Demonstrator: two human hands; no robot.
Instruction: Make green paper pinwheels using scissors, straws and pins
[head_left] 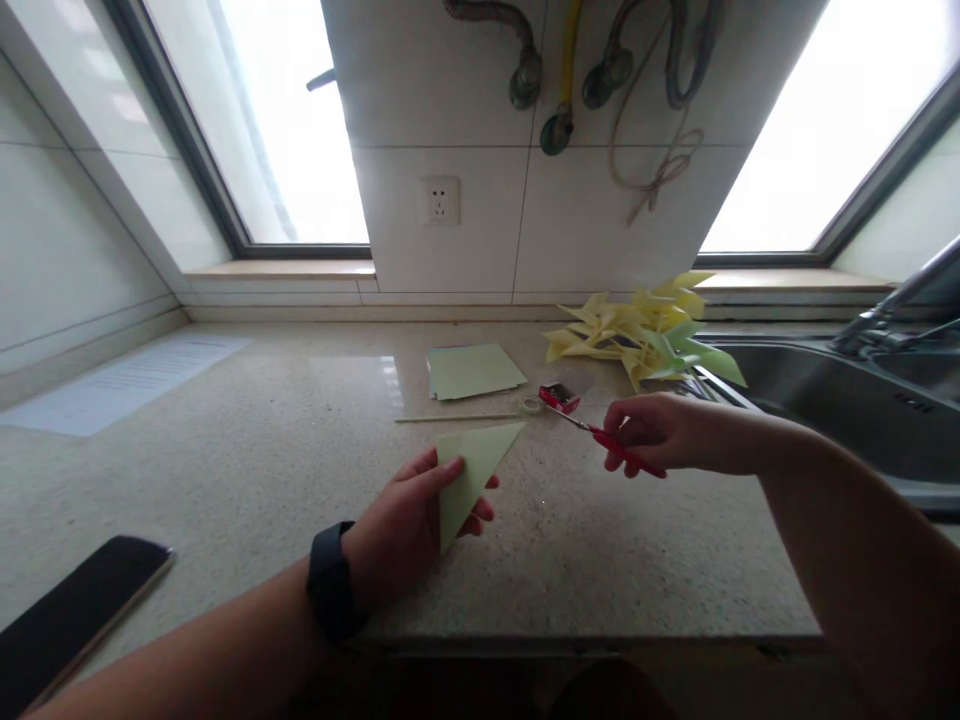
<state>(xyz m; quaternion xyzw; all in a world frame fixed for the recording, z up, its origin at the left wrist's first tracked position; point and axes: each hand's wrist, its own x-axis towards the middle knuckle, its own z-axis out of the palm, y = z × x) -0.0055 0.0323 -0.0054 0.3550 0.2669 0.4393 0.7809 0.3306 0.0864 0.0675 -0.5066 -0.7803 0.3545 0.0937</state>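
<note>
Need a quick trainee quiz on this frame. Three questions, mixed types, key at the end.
1. Open: what does the right hand hold?
2. True or false: the left hand holds the thin stick.
3. Fill in the blank: the yellow and green pinwheels lie next to the ____.

Key:
1. Red-handled scissors.
2. False: it holds a triangular piece of pale green paper; the stick lies on the counter.
3. Sink.
</note>
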